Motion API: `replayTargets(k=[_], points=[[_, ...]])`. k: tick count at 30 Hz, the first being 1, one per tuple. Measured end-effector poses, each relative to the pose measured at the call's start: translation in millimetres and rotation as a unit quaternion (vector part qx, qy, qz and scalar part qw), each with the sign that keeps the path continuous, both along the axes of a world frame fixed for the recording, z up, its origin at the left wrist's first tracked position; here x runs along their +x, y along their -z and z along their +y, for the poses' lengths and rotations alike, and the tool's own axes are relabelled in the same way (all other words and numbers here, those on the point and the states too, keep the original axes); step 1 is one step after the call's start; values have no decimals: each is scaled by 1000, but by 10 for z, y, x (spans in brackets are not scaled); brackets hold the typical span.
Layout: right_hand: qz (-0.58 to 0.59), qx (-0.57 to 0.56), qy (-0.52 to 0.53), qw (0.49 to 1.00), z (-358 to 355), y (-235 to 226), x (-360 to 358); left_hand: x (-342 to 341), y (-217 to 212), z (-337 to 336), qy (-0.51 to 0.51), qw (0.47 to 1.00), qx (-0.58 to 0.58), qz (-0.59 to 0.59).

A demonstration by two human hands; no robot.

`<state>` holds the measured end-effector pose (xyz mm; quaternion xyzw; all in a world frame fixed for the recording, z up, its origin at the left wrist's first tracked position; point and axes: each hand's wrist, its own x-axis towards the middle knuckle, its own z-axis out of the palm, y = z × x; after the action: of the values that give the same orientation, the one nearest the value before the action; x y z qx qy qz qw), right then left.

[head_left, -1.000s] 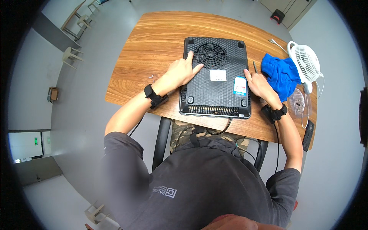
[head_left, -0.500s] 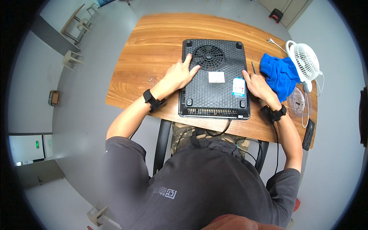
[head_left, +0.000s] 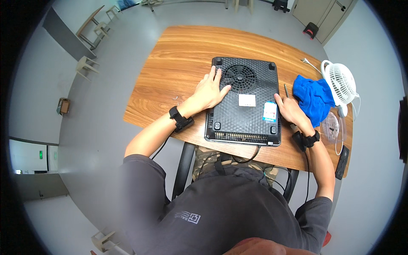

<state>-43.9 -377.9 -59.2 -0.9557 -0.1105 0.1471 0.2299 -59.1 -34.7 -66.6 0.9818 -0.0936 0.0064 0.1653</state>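
The black induction cooker (head_left: 244, 102) is laid upside down on the wooden table (head_left: 178, 63), with its round fan grille and four feet turned up. The bottom cover is seen in place; no removed screws or parts can be made out, so the work is judged to be at its beginning.

The left hand (head_left: 209, 90) is spread flat and open on the left edge of the cooker. The right hand (head_left: 289, 109) is rested open at the right edge, gripping nothing. A thin screwdriver (head_left: 286, 90) lies just beside it, untouched.

Two labels are stuck on the underside: a white rectangle near the middle, and a light blue-and-white one near the right edge.
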Motion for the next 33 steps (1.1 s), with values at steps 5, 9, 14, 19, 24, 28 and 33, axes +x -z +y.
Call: replayTargets(k=[5, 9, 14, 19, 24, 28, 33], points=[[15, 7, 5, 1000, 3, -28, -7, -17, -52, -19, 2, 1000, -10, 1], [33, 5, 23, 999, 7, -80, -54, -5, 24, 58, 23, 997, -71, -16], [54, 13, 45, 997, 32, -153, -86, -15, -4, 26, 7, 994, -110, -5], [80, 38, 54, 995, -37, -3, -29, 6, 44, 2, 14, 987, -158, -18], [89, 6, 38, 995, -41, -41, 24, 41, 164, -12, 24, 989, -138, -48], [84, 0, 29, 996, -22, -81, 16, 22, 100, -27, 22, 993, -108, -32], [52, 1, 10, 999, -16, -87, -4, 17, 72, -28, 20, 995, -95, -21]])
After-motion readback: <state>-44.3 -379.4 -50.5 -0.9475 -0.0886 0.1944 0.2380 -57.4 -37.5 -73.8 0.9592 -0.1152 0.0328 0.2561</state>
